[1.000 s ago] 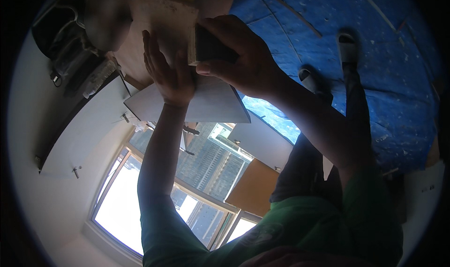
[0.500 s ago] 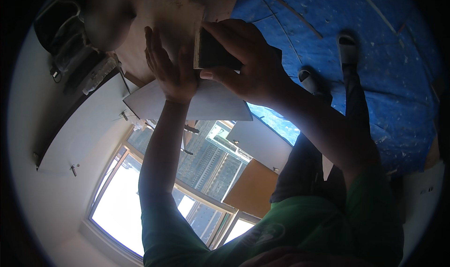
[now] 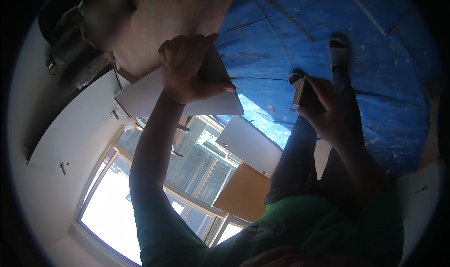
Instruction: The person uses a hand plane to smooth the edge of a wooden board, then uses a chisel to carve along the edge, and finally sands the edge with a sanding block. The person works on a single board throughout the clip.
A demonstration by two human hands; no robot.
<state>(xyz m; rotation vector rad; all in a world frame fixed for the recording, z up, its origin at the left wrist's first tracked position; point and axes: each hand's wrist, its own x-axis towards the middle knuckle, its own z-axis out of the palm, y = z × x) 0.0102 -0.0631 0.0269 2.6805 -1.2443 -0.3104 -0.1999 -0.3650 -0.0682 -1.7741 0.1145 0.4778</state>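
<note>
Above the blue tarp [image 3: 375,79], left hand [image 3: 187,70] fingers curled round a white board [image 3: 154,96], right hand [image 3: 323,110] pinched a small dark block [image 3: 305,94].

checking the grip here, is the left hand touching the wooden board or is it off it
Touching. In the head view the left hand lies on the wooden board, its fingers wrapped over the board's edge. The right hand holds a small dark block apart from it.
</note>
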